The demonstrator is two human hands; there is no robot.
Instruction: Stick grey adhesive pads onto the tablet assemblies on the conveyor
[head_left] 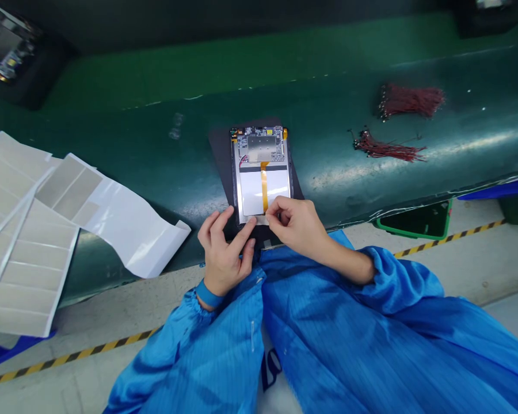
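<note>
An opened tablet (261, 172) lies on a dark mat (219, 150) on the green belt, its circuit board at the far end and an orange flex cable (265, 187) running down its white back. My left hand (224, 250) rests at the tablet's near left corner, index finger pressing on a small grey tape strip (261, 219) at the bottom edge. My right hand (296, 221) pinches the right end of that strip between thumb and fingers. Both arms wear blue sleeves.
Sheets of grey tape strips on white backing (30, 241) lie at the left, one sheet curling over the belt edge. Two bundles of red wires (408, 100) (386, 149) lie on the belt at the right. A green tray (418, 221) sits below the belt.
</note>
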